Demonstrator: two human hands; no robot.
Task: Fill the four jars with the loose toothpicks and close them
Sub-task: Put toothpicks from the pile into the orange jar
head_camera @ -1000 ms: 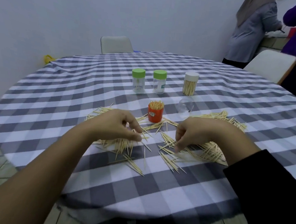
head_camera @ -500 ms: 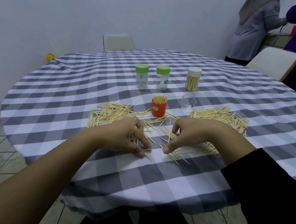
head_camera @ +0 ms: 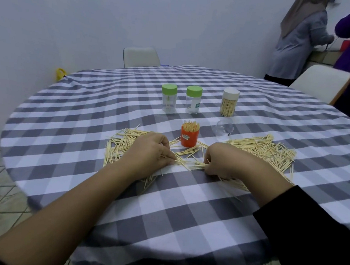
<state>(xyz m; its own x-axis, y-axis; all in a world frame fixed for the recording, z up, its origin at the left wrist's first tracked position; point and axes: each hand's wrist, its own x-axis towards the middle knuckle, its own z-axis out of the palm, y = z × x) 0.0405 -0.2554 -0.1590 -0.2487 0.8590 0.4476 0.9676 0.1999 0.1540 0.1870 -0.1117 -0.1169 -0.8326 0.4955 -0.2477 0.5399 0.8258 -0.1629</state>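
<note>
Hands come first, both low on the checked tablecloth (head_camera: 185,211) and close to each other. The left hand (head_camera: 150,151) has its fingers curled, and the fingertips pinch one end of a small bundle of toothpicks (head_camera: 185,164). The right hand (head_camera: 222,160) is also curled, and its fingers pinch the other end of the same bundle, which lies between the two hands, just on the cloth.

More loose toothpicks are under and around both hands. A spread heap (head_camera: 121,143) lies to the outer side of the left hand, and some sticks show out from under the left wrist. A bigger heap (head_camera: 268,149) lies beyond and to the outer side of the right hand, with some sticks also under the right wrist.

Just beyond the gap between the hands stands the orange jar (head_camera: 189,137), upright, without lid, with toothpicks standing in it and sticking out at the top. Beyond the right hand, near this jar, is a clear plastic cap (head_camera: 224,128).

Further away stand three closed jars in a row: two clear jars with green lids (head_camera: 169,98) (head_camera: 193,100), which look nearly empty, and one jar with a white lid (head_camera: 229,103) that holds many toothpicks.

Behind the table are two pale chairs (head_camera: 141,56) (head_camera: 320,82), and at the far right two persons (head_camera: 301,37) stand.
</note>
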